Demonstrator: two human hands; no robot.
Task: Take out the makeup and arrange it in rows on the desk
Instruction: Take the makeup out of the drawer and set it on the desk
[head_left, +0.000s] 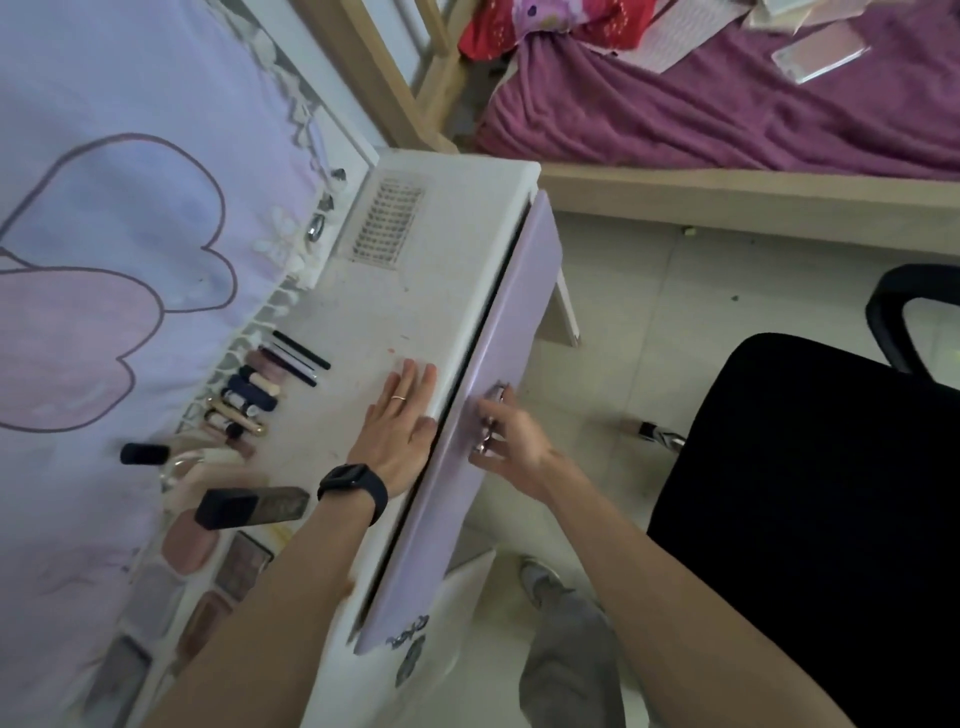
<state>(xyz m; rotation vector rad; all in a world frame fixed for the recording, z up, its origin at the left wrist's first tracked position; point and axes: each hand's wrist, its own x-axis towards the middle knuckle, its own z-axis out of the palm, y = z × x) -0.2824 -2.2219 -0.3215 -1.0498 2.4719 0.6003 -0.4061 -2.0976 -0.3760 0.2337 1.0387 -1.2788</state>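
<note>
White bedroom desk (415, 270), makeup (249, 395) in rows by the wall beyond my L hand (400, 426), pressed flat on top; R hand (506, 441), nearer, curls round the handle (501, 393) of the lilac drawer (524, 291), lengthwise along desk front.

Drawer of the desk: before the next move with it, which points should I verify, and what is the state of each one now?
1. Right hand grips the drawer handle: ok.
2. Left hand lies flat on the desk, thumb at the edge beside the gap: cannot tell if it is clear.
3. Drawer front shows only a narrow dark gap, contents hidden: cannot tell.
4. Makeup lies in rows beside the lilac cloth: ok.
5. Chair stands apart from the drawer front: ok.
</note>
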